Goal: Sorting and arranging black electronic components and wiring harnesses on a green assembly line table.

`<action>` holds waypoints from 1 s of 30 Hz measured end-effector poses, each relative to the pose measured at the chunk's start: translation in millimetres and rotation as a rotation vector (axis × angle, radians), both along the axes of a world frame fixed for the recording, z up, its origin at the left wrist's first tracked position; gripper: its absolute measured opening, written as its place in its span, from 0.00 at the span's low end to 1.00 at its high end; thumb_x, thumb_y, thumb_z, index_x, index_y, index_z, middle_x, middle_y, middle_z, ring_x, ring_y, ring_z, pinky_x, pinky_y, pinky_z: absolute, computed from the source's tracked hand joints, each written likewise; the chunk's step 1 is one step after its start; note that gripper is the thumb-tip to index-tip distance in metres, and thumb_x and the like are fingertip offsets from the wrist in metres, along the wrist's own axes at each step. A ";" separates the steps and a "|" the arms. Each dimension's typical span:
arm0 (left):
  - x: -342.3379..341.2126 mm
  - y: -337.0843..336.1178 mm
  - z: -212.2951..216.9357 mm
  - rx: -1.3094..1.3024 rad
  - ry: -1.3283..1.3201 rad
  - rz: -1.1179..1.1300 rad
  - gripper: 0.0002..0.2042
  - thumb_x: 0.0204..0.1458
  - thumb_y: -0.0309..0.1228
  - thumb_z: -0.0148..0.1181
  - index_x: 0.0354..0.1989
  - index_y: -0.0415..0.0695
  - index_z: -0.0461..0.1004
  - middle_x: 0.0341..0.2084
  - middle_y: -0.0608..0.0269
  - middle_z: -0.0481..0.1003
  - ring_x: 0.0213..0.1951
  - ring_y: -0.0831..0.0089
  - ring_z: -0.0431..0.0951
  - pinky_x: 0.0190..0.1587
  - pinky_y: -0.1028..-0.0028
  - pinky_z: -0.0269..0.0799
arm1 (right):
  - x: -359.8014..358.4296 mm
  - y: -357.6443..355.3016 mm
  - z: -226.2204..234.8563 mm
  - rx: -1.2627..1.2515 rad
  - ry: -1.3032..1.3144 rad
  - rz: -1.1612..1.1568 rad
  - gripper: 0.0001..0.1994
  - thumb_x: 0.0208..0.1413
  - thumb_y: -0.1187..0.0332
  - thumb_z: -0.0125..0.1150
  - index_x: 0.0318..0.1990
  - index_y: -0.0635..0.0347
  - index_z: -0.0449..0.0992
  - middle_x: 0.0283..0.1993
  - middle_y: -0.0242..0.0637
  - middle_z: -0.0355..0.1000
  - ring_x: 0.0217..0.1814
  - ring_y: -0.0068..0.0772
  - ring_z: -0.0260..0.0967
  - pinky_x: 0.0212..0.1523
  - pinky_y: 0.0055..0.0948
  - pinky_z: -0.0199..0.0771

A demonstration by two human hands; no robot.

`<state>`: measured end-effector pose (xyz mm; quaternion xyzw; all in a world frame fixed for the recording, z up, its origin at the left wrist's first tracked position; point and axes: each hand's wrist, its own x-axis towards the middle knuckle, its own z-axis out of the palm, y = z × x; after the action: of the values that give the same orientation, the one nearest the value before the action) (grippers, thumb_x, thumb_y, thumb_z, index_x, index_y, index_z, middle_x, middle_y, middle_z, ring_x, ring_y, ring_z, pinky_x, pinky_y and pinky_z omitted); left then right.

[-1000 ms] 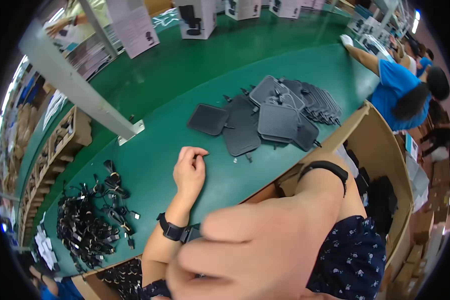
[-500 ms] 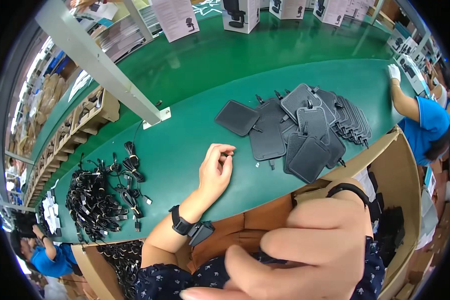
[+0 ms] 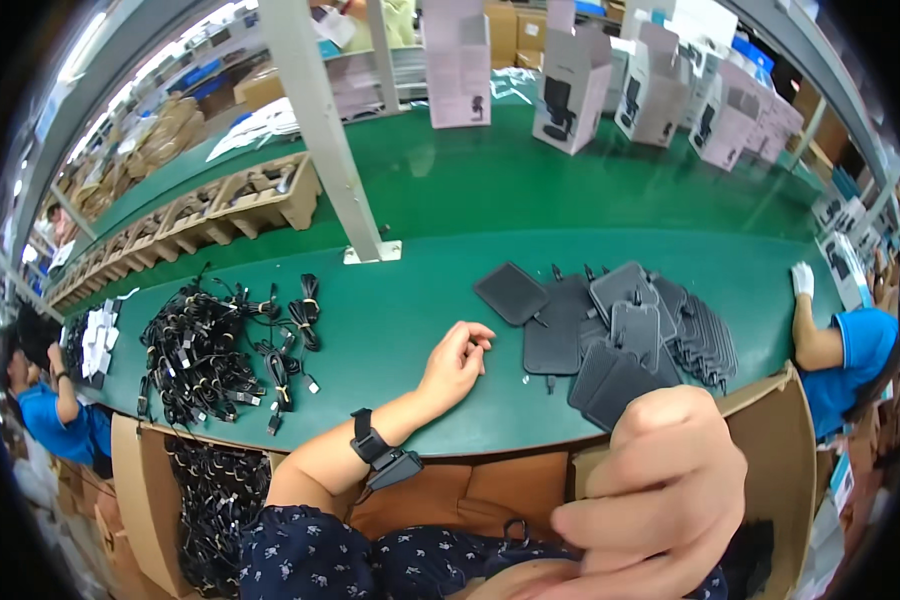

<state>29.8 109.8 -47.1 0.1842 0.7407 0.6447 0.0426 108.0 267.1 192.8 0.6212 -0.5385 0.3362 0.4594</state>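
My left hand [image 3: 455, 365] rests on the green table, palm side turned inward, its fingers loosely bent with a gap to the thumb. Nothing shows in it. A black strap with a small device [image 3: 378, 450] circles that wrist. Close to the camera, my right hand [image 3: 660, 490] looms large with curled fingers held together. No object is visible in it, and it covers part of the flat black pads [image 3: 625, 375] piled on the table. The pads have short connectors at their edges. Bundled black cables [image 3: 205, 350] lie to the left of my left hand.
A white metal post [image 3: 335, 140] stands on the far table edge. Printed boxes [image 3: 570, 90] line the back. Below the table edge are a carton of cables [image 3: 220, 510] and another carton [image 3: 770, 470]. Co-workers in blue sit at left [image 3: 55, 415] and right [image 3: 850, 350].
The view has tilted up, showing more of the back. My right hand's fingers have curled in from a more stretched pose. My left hand stays on the table.
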 end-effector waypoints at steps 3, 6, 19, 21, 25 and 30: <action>5.2 -15.1 0.3 0.020 -0.028 0.055 0.10 0.50 0.16 0.44 0.39 0.38 0.67 0.29 0.63 0.67 0.21 0.81 0.69 0.25 0.81 0.66 | 5.1 -4.0 -11.7 -0.085 -0.372 0.112 0.03 0.44 0.63 0.64 0.28 0.42 0.80 0.18 0.28 0.69 0.10 0.14 0.49 0.14 0.16 0.39; 3.1 -8.8 3.7 -0.001 -0.006 0.017 0.09 0.51 0.16 0.44 0.40 0.38 0.66 0.30 0.62 0.67 0.22 0.81 0.69 0.25 0.81 0.67 | 13.3 -15.4 -9.0 -0.099 -0.228 -0.041 0.04 0.45 0.65 0.63 0.30 0.42 0.80 0.20 0.28 0.69 0.10 0.15 0.48 0.13 0.17 0.41; -8.4 2.9 3.9 0.114 -0.177 -0.062 0.11 0.51 0.15 0.43 0.43 0.38 0.65 0.33 0.61 0.68 0.23 0.81 0.68 0.28 0.83 0.66 | 6.2 -0.8 -3.2 0.078 -0.534 -0.030 0.12 0.42 0.66 0.63 0.38 0.50 0.80 0.21 0.27 0.64 0.16 0.19 0.56 0.15 0.21 0.53; -8.0 -0.3 0.8 0.058 -0.251 -0.040 0.10 0.52 0.16 0.43 0.42 0.38 0.65 0.33 0.61 0.68 0.23 0.81 0.68 0.28 0.83 0.66 | -5.2 7.9 -12.8 0.040 -0.853 0.415 0.14 0.42 0.63 0.65 0.38 0.55 0.79 0.21 0.30 0.65 0.18 0.22 0.62 0.15 0.22 0.58; -3.0 -5.9 -4.0 0.060 -0.158 -0.040 0.10 0.52 0.16 0.44 0.41 0.38 0.65 0.32 0.62 0.68 0.24 0.82 0.68 0.27 0.83 0.66 | -18.3 2.7 -17.1 -0.023 -0.902 0.926 0.16 0.49 0.61 0.63 0.33 0.70 0.78 0.23 0.39 0.66 0.16 0.25 0.63 0.14 0.24 0.59; -3.6 -8.8 1.6 0.040 -0.155 -0.036 0.07 0.53 0.17 0.44 0.37 0.37 0.68 0.33 0.64 0.67 0.24 0.82 0.69 0.28 0.83 0.66 | 9.8 -26.8 -15.6 -0.304 -0.838 1.215 0.17 0.50 0.60 0.61 0.32 0.71 0.76 0.19 0.35 0.60 0.15 0.29 0.57 0.17 0.25 0.59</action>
<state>26.2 101.0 -45.4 0.1477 0.7189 0.6707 0.1076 117.8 240.3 177.2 0.5587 -0.1787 0.8093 0.0304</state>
